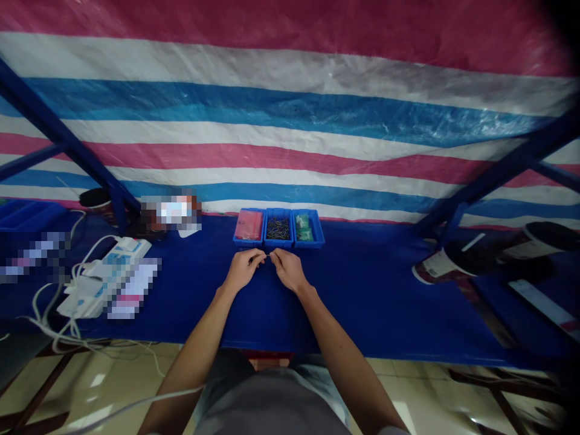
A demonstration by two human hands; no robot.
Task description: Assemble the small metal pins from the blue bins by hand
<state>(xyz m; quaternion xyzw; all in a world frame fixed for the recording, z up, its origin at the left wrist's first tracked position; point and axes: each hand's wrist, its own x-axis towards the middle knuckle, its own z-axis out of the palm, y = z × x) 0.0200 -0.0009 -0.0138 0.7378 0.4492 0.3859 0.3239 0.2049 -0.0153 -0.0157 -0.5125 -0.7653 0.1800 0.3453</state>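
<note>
Both hands meet above the blue table, just in front of three small blue bins. My left hand (245, 266) is closed in a pinch, its fingertips almost touching those of the other hand. My right hand (288, 268) pinches likewise. A tiny thin piece shows between the fingertips, too small to name. The left bin (248, 244) holds pink plastic bags (248, 224). Dark, thin metal pieces (278, 229), like screws or hooks, lie in a heap in the middle bin (278, 243). Green-and-clear packets (304, 227) are in the right bin (317, 241).
A white power strip (106, 278) with tangled cables lies on the left of the blue table (371, 302). Dark cups (441, 264) stand on the right, near a phone-like slab (541, 303). Blue metal frame bars slant up at both sides before a striped sheet (290, 139).
</note>
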